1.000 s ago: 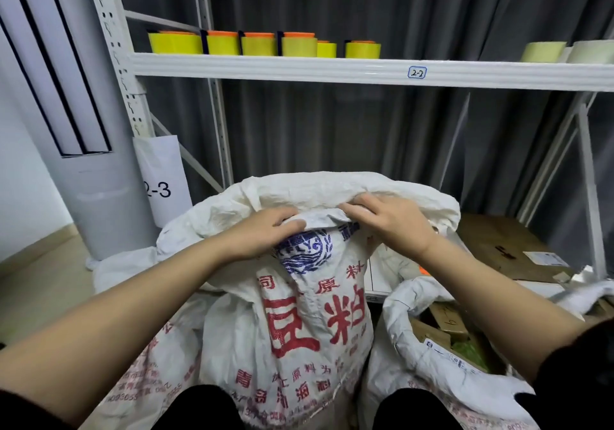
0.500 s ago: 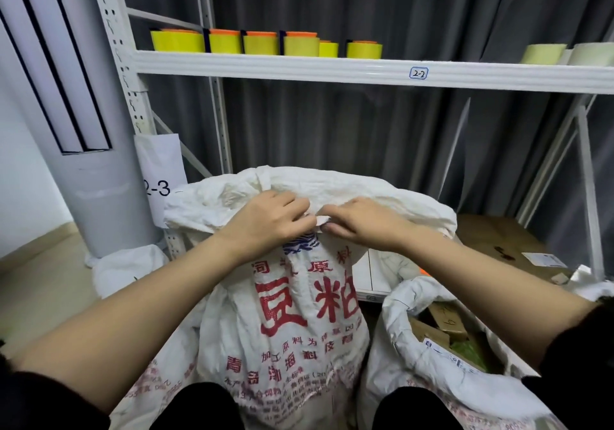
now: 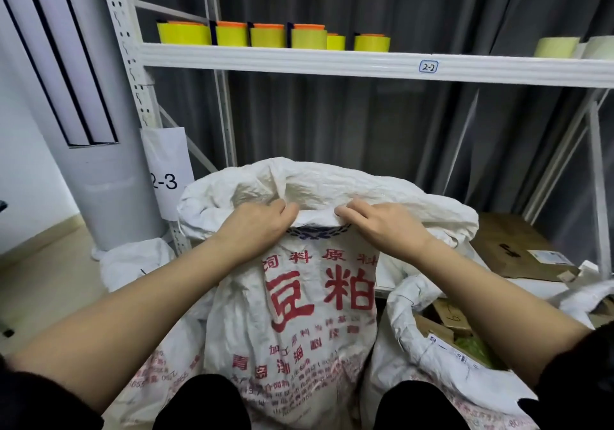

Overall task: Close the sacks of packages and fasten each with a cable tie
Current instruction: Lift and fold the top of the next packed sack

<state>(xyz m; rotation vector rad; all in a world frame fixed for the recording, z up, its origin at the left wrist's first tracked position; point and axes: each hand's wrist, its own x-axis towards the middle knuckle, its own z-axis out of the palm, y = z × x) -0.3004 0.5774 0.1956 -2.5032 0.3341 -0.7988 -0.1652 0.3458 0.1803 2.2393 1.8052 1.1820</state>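
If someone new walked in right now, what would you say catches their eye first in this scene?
First, the big white sack with bold red characters at centre, its top edge gripped by the left hand and the right hand. Next, the row of bright yellow rolls on the white shelf above. Lower right, a second sack stands open, with cardboard packages visible inside.

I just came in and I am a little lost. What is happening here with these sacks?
A person is closing the printed sack. The left hand and right hand grip the near edge of its mouth, which is open. No cable tie is visible. A second sack at right is open, with boxes inside.
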